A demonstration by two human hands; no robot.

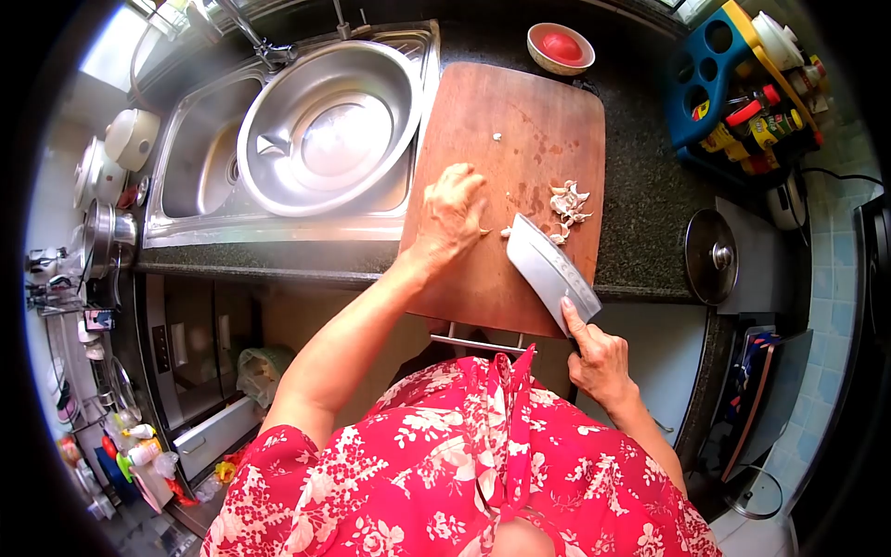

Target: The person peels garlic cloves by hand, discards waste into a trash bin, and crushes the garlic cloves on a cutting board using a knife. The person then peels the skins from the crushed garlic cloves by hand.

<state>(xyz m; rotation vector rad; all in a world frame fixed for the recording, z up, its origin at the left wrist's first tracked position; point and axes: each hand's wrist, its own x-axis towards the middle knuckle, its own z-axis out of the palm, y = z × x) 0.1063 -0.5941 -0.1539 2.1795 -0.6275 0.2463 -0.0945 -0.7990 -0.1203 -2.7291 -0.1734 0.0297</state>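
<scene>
My right hand (pixel 599 357) grips a cleaver (pixel 548 265), with the index finger stretched along the blade. The blade lies over the right front part of a wooden cutting board (pixel 506 93), its tip near a small white garlic clove (pixel 506 232). On the left part of the board rests my left hand (pixel 452 209), fingers curled in; what they hold, if anything, is hidden. Garlic skins and cloves (pixel 569 201) lie in a small heap to the right, just beyond the blade. Another white bit of garlic (pixel 497 136) sits farther back.
A bowl with something red in it (pixel 561 46) stands behind the board. Left of it, a large steel basin (pixel 255 158) rests on the sink (pixel 172 186). To the right are a blue bottle rack (pixel 691 70) and a glass lid (pixel 710 255). The board overhangs the counter's front edge.
</scene>
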